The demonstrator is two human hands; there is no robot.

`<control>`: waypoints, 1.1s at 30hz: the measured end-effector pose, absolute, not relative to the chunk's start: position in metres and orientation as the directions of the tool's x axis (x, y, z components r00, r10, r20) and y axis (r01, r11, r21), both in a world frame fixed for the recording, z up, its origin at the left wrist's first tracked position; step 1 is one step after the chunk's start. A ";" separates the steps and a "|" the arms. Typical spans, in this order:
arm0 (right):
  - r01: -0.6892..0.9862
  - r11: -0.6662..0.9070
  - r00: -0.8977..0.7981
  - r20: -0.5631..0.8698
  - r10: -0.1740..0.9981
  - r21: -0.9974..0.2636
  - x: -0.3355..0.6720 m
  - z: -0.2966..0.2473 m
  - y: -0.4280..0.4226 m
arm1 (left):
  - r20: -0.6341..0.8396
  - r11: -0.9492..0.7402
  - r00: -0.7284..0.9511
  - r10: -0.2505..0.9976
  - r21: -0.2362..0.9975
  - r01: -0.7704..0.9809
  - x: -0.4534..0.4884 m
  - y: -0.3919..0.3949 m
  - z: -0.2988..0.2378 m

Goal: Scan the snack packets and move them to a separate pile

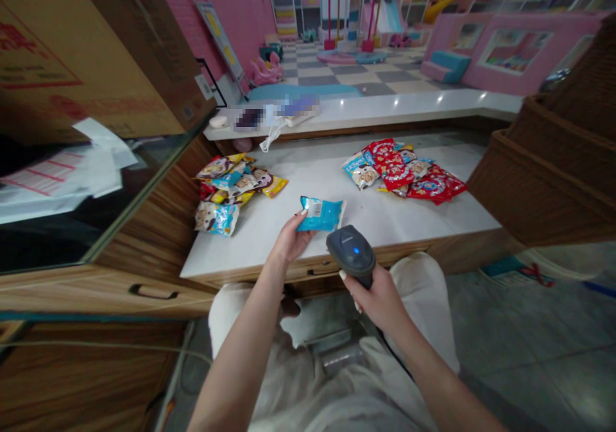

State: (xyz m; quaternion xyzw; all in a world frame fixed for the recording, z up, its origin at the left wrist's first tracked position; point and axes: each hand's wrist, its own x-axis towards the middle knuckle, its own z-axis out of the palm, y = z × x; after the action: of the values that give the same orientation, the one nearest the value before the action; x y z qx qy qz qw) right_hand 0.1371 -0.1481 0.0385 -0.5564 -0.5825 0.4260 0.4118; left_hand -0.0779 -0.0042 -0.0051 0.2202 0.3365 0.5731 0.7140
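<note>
My left hand point(292, 236) grips a blue snack packet point(330, 215) by its left end, a little above the white desk top point(274, 252). The packet's printed barcode faces up. Wrapped round the handle of a dark grey barcode scanner point(352, 250) is my right hand point(380, 298). A blue light glows on top of the scanner, whose head points toward the packet's lower right. Left of my hands lies a pile of colourful snack packets point(240, 180). Another pile of red and blue snack packets point(397, 170) lies at the right rear.
A large cardboard box point(96, 53) and loose papers point(62, 175) occupy the left counter. Blurred devices and a white cable point(273, 134) lie on the raised ledge point(385, 103). Brown woven baskets point(543, 162) stand at the right. A drawer handle point(153, 292) projects at the lower left.
</note>
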 end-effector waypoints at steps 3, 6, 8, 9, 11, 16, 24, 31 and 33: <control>0.311 0.041 -0.040 0.030 0.999 -0.949 0.134 0.040 -0.147 | -0.191 0.223 0.121 0.974 0.724 -0.653 -0.078 -0.004 -0.008; 0.311 0.034 -0.045 0.021 0.999 -0.950 0.132 0.042 -0.146 | -0.190 0.220 0.116 0.975 0.733 -0.644 -0.079 -0.004 -0.010; 0.309 0.023 -0.058 0.005 0.998 -0.951 0.132 0.043 -0.146 | -0.207 0.233 0.117 0.971 0.733 -0.639 -0.079 -0.003 -0.011; 0.309 0.022 -0.063 0.002 0.998 -0.951 0.132 0.043 -0.146 | -0.214 0.240 0.119 0.970 0.733 -0.637 -0.079 -0.003 -0.011; 0.313 0.030 -0.067 0.010 0.998 -0.949 0.132 0.044 -0.147 | -0.222 0.244 0.115 0.968 0.729 -0.640 -0.078 -0.003 -0.011; 0.323 0.042 -0.067 0.021 0.998 -0.945 0.133 0.044 -0.147 | -0.242 0.241 0.091 0.966 0.715 -0.656 -0.076 -0.004 -0.008; 0.293 0.028 -0.041 0.016 0.999 -0.956 0.132 0.041 -0.149 | -0.211 0.234 0.113 0.971 0.732 -0.640 -0.076 -0.006 -0.004; 0.276 -0.024 -0.016 -0.030 0.999 -0.961 0.143 0.035 -0.153 | -0.167 0.112 -0.038 0.985 0.795 -0.596 -0.074 -0.009 0.000; 0.274 -0.031 -0.012 -0.036 0.999 -0.961 0.146 0.033 -0.154 | -0.106 0.041 -0.103 0.989 0.867 -0.497 -0.078 0.001 0.008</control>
State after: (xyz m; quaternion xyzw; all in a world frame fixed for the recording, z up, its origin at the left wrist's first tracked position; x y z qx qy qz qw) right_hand 0.1464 -0.1539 0.0335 -0.5683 -0.5599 0.4387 0.4135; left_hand -0.0775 0.0006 0.0078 0.3034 0.4054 0.6224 0.5969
